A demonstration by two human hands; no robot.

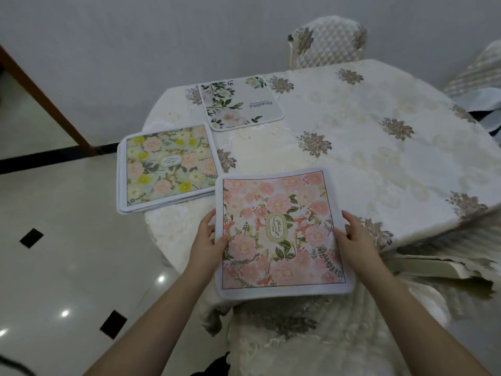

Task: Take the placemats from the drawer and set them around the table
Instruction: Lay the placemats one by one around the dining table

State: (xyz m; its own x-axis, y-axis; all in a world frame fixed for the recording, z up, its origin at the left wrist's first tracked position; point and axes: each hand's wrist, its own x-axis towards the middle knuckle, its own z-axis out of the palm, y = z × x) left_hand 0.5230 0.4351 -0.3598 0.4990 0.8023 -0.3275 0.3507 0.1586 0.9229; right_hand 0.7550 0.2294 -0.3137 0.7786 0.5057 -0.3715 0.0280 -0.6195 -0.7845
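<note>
A pink floral placemat marked "GARDEN" hangs over the table's near edge, held by both sides. My left hand pinches its left border and my right hand grips its right border. To the left, a small stack of placemats with a green and yellow flower print on top lies at the table edge. Farther back a white placemat marked "Beautiful" lies flat on the table, which wears a cream embroidered cloth.
A quilted cream chair stands behind the table and another chair is tucked in right below the pink mat. At the right edge is a third chair. Glossy tiled floor spreads to the left.
</note>
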